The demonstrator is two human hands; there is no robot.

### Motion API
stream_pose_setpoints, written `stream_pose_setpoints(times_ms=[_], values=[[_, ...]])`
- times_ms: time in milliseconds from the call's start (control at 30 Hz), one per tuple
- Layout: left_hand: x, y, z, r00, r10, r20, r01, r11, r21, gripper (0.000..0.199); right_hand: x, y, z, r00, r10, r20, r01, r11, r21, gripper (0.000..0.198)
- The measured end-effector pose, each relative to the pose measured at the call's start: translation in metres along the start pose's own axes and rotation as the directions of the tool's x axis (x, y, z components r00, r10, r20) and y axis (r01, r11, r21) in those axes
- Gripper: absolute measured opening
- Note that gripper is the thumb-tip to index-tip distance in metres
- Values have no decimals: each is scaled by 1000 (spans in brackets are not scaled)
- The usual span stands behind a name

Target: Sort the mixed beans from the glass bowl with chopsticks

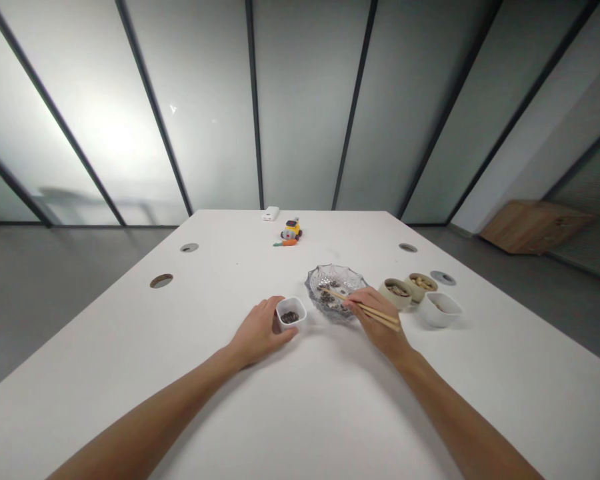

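Note:
My left hand [261,333] is wrapped round a small white cup [301,319] that stands on the table. Dark small pieces [290,317] lie at the bottom of that cup. In my right hand [377,320] is a pair of wooden chopsticks [380,316], gripped near the middle. Their tips reach down into a clear glass bowl [314,273] with a scalloped rim. Several dark pieces [327,298] lie in the bowl around the tips. Whether the tips pinch a piece is too small to tell.
Right of the bowl stand two beige cups [398,301] with contents and a white square cup [433,319]. Farther back on the white table [220,413] are a yellow toy vehicle [292,230], an orange toy carrot [289,243] and a white box [271,213]. Round holes [161,281] pierce the tabletop.

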State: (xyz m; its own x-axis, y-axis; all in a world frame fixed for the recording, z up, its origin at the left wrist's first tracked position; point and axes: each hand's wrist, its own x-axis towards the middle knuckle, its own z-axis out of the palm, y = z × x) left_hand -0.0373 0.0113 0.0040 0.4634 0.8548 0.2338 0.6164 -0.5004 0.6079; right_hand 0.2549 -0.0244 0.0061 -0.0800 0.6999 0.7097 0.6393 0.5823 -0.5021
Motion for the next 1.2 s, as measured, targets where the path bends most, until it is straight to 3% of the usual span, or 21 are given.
stream_pose_setpoints(times_ms=[667,867,1000,1100,1200], values=[[0,5,-4,999,-40,37,41,999,-13,45,2,-2,3,999,16,-34,-16,1000,8,26],[0,4,-3,999,-32,29,32,999,-7,47,11,-32,-9,980,13,-199,-24,999,-49,24],[0,4,-3,999,-32,27,32,999,7,49,11,-51,-7,985,65,-157,-54,996,70,26],[0,4,-3,999,-30,21,30,999,11,49,10,-48,-5,980,101,-170,-86,992,95,28],[0,3,-3,999,-33,33,33,999,-1,47,9,-32,-6,977,77,-200,-80,997,-8,29]])
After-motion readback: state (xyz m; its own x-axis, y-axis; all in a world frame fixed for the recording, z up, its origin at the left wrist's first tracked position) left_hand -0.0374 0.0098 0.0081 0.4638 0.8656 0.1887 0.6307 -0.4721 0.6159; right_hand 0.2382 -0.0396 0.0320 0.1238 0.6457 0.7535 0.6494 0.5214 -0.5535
